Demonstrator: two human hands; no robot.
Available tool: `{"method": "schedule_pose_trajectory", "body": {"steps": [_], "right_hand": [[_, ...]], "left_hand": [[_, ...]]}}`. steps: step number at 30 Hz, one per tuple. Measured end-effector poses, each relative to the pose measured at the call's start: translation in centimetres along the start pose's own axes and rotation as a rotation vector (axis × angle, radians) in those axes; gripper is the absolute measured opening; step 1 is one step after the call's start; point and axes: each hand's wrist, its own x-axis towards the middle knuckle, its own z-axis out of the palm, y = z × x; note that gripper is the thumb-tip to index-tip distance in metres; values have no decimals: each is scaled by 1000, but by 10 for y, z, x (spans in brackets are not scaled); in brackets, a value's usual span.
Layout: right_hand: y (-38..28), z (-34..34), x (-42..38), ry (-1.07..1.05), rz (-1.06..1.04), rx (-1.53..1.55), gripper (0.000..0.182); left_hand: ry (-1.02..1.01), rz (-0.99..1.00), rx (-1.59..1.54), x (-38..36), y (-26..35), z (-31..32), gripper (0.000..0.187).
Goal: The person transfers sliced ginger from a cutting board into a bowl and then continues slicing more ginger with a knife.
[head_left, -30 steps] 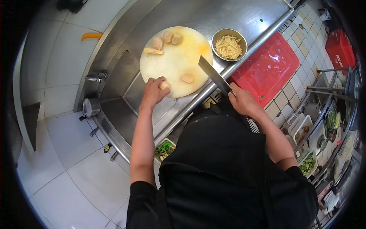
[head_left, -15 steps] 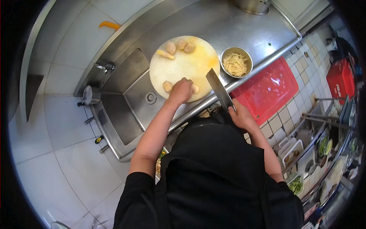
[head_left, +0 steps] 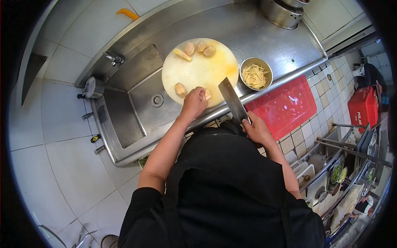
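Observation:
My right hand grips the handle of a cleaver, its broad blade slanting over the near right edge of a round white cutting board. On the board's near side, my left hand has its fingers curled against a small pale piece of peeled root; the fingers partly hide it. Left of that hand sits a tan root chunk. Several more lie at the far side, among them a root chunk and a long yellowish piece. A metal bowl of thin pale strips stands right of the board.
The board partly overlies a steel sink with a tap. A metal pot stands at the counter's far right. Below the counter edge is a red lid-like panel. Shelves and a person are at right.
The view has shifted slightly. My left hand has turned a little around the root piece, while the cleaver stays in my right hand beside the board.

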Motion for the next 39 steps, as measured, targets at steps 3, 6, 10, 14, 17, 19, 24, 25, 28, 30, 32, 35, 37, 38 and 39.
{"method": "schedule_pose_trajectory", "body": {"steps": [3,6,10,14,17,19,24,25,28,30,32,35,37,38,39], "right_hand": [[-6,0,1,-29,-13,-1,18],[-12,1,8,-52,-31,-61,19],[-15,2,20,-59,-127,-160,21],[-24,0,23,-23,-182,-308,23],[-29,-1,22,-32,-172,-338,24],[-30,-1,23,-33,-170,-352,25],[-27,2,25,-26,-164,-286,25],[-24,3,26,-26,-162,-287,25],[-20,4,27,-30,-166,-295,25],[-21,3,25,-18,-199,-257,26],[-19,2,25,-28,-187,-284,26],[-22,3,20,-30,-174,-290,27],[-27,2,13,-17,-168,-273,27],[-32,3,9,-12,-164,-308,26],[-34,4,7,-7,-160,-342,24]], "left_hand": [[63,178,120,4,-10,-9,58],[22,303,94,17,-19,-7,52],[13,230,118,17,-21,1,55],[94,199,51,11,-21,9,52],[37,208,78,12,-17,3,50],[1,207,99,13,-12,-3,49],[-85,275,175,19,-19,-6,37],[-87,276,172,20,-20,-7,37],[-88,309,166,21,-22,-8,29],[-42,380,147,19,-23,-9,24],[-11,379,129,16,-22,-6,22],[63,335,89,6,-18,-2,17],[101,296,60,4,-16,1,15],[119,300,60,4,-16,2,14],[137,302,60,3,-17,4,14]]}}
